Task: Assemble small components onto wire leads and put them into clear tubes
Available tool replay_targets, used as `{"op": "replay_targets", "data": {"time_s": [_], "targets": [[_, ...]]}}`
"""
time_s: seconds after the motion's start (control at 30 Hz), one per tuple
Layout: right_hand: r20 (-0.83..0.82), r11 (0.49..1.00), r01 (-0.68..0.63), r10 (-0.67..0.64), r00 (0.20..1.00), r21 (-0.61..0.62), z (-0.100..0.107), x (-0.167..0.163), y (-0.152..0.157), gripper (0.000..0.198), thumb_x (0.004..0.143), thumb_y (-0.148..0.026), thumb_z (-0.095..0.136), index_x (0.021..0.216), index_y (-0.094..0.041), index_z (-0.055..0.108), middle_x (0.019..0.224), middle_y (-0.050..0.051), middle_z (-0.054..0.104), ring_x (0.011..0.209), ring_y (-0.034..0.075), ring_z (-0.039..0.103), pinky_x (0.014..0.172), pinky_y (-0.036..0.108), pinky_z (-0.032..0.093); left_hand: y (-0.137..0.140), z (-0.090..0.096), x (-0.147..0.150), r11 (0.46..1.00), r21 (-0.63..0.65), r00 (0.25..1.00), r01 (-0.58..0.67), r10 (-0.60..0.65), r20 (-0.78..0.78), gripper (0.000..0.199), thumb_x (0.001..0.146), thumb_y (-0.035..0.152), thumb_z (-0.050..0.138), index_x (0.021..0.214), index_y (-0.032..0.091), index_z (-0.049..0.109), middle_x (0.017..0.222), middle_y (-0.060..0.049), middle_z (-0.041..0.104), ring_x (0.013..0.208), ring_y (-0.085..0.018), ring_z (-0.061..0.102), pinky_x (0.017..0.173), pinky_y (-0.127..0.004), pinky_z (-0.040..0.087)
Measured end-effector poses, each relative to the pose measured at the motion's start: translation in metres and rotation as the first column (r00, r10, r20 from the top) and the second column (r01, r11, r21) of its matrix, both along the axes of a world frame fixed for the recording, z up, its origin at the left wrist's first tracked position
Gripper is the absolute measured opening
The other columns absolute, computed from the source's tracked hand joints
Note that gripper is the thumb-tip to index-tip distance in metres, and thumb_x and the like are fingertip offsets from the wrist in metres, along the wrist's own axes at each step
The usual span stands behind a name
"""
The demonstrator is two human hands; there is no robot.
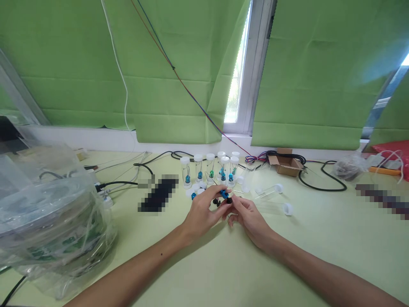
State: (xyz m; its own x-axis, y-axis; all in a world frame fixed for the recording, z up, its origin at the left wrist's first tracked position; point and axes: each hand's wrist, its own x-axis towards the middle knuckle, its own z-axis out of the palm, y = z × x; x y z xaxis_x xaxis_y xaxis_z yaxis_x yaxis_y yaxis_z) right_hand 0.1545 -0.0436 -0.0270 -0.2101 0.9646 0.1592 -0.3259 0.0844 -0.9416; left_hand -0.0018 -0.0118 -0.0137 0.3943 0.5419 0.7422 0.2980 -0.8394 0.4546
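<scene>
Between the fingers of my left hand (200, 213) is a small blue part (224, 194), too small to name more exactly. My right hand (251, 215) meets it from the other side, its thumb and forefinger pinching a small black piece (229, 200) against the blue one. More little black pieces (216, 201) show on the table behind my fingers. Just beyond my hands stand several clear tubes (198, 168) with white caps, each with a small blue or green part inside. Another blue part (193, 196) lies near white caps (202, 186) left of my fingertips.
Clear tubes (268, 192) lie on their sides to the right, with white ends. Behind are an open cardboard box (286, 165) and black cable (322, 188). A large plastic-wrapped spool (54, 217) fills the left side. A blurred-out dark object (159, 194) lies left of the tubes.
</scene>
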Motion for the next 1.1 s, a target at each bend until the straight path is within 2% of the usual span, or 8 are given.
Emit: {"op": "replay_targets", "data": {"time_s": [0.2,0.33,0.5,0.73,0.93,1.1], "targets": [[-0.013,0.999,0.003,-0.003,1.0,0.034,-0.0015,0.0022,-0.0007,0.029,0.079,-0.042,0.072,0.096,-0.021,0.063,0.082,0.001,0.061,0.074,0.016,0.06,0.056,0.026,0.044,0.0006,0.0005,0.0,1.0,0.022,0.999,-0.021,0.02,0.033,0.032,0.084,0.017,0.062,0.115,0.022,0.056,0.108,-0.005,0.069,0.097,-0.017,0.068,0.088,-0.034,0.058],[-0.018,0.999,-0.001,0.002,1.0,0.047,-0.0019,0.0025,-0.0007,0.027,0.081,-0.044,0.069,0.089,-0.02,0.062,0.08,0.001,0.061,0.073,0.016,0.059,0.056,0.026,0.044,-0.0001,0.0007,0.0003,1.0,-0.014,1.0,-0.008,0.008,0.016,0.032,0.084,0.017,0.063,0.115,0.023,0.055,0.109,-0.005,0.068,0.097,-0.018,0.068,0.088,-0.034,0.058],[-0.017,0.999,-0.015,0.016,1.0,0.034,0.0007,0.0016,-0.0013,0.034,0.083,-0.052,0.063,0.08,-0.018,0.064,0.076,0.003,0.061,0.071,0.017,0.058,0.055,0.026,0.043,-0.0004,0.0003,0.0002,0.998,-0.057,1.0,0.022,-0.021,0.017,0.032,0.085,0.018,0.062,0.116,0.023,0.055,0.11,-0.005,0.068,0.096,-0.018,0.068,0.087,-0.035,0.058],[-0.01,1.0,-0.027,0.027,1.0,0.01,-0.002,0.001,0.0017,0.044,0.084,-0.058,0.058,0.082,-0.015,0.069,0.079,0.006,0.062,0.071,0.017,0.058,0.052,0.027,0.042,-0.0017,0.0015,0.0009,1.0,-0.021,1.0,0.023,-0.023,0.02,0.032,0.085,0.017,0.062,0.116,0.023,0.056,0.109,-0.005,0.068,0.096,-0.018,0.068,0.086,-0.034,0.059],[-0.033,0.999,-0.022,0.023,0.999,0.027,-0.0021,0.0022,0.0002,0.028,0.081,-0.044,0.069,0.095,-0.021,0.064,0.083,0.002,0.062,0.075,0.016,0.059,0.056,0.026,0.044,-0.0009,0.0012,0.0004,1.0,0.007,0.999,-0.004,0.004,0.032,0.031,0.085,0.017,0.061,0.115,0.023,0.056,0.11,-0.005,0.068,0.097,-0.018,0.068,0.087,-0.034,0.059],[-0.039,0.999,-0.028,0.03,0.999,0.035,-0.0008,0.0022,-0.0002,0.03,0.081,-0.048,0.068,0.088,-0.02,0.063,0.079,0.001,0.06,0.072,0.015,0.057,0.056,0.026,0.044,-0.0007,0.0012,0.0007,1.0,0.003,1.0,0.001,-0.001,0.011,0.03,0.086,0.02,0.06,0.116,0.023,0.055,0.11,-0.006,0.069,0.095,-0.018,0.069,0.084,-0.034,0.059]]}}
